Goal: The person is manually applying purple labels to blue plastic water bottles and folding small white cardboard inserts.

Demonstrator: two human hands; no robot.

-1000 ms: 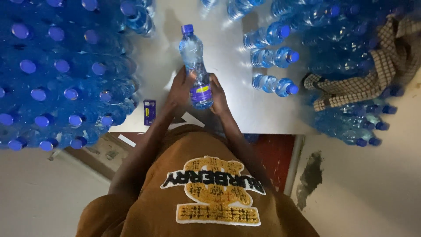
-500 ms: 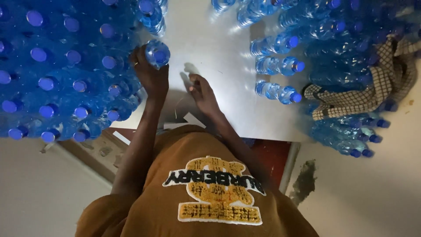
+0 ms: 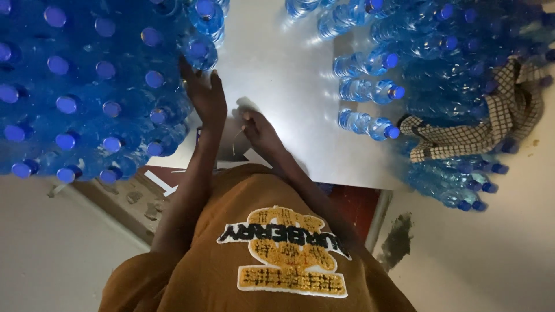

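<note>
resting flat and fingers apart beside the standing bottles [image 3: 87, 86] at the table's [image 3: 289, 75] left edge, left hand [image 3: 205, 95] has released its bottle [image 3: 199, 51] there; right hand [image 3: 259, 130], loosely curled, stays empty near the front edge.

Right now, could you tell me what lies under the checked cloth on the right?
The checked cloth is draped over a heap of blue-capped bottles lying on their sides; caps stick out below and beside it. Whatever is directly beneath its folds is hidden.
</note>
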